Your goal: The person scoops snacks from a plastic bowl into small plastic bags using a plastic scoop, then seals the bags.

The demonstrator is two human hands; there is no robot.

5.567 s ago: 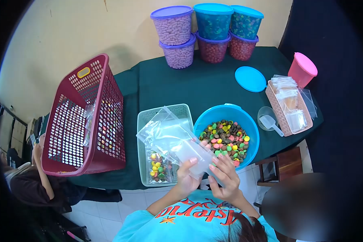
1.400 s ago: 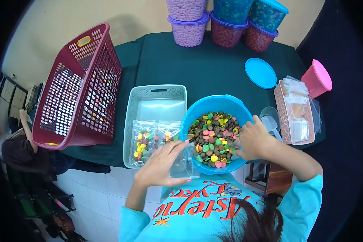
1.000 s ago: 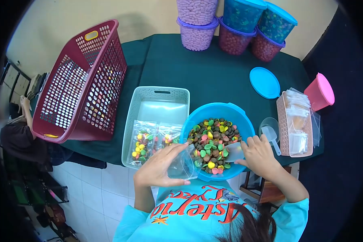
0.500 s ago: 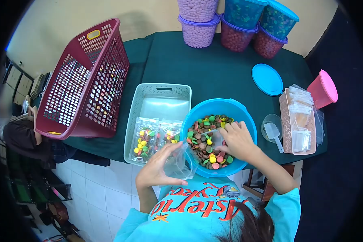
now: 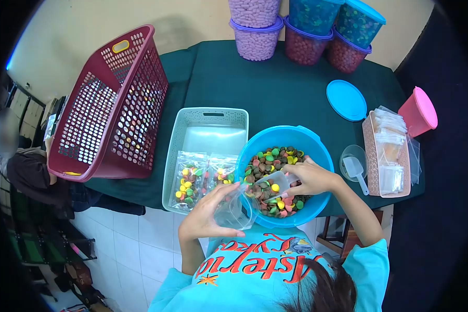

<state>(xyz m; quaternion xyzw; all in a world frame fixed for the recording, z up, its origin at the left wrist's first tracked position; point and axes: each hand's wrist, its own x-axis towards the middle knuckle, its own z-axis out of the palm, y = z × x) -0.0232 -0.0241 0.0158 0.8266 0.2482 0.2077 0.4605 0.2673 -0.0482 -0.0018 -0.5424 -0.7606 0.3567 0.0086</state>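
Head view: grey tray [image 5: 209, 118] with two filled candy packs [image 5: 203, 178] sits left of the blue bowl [image 5: 317, 148]; red basket [image 5: 109, 104] further left, blue lid [image 5: 347, 100] behind. Nothing blocks the hands. Left hand [image 5: 209, 214] pinches a clear bag [image 5: 239, 208] open at the bowl's rim. Right hand [image 5: 309, 178] is closed around a clear scoop [image 5: 273, 182] of candies, tipped toward the bag.

Left hand [image 5: 210, 213] cupped, fingers curled in a grip. Right hand [image 5: 308, 178] closed, wrist bent, forearm reaching forward.
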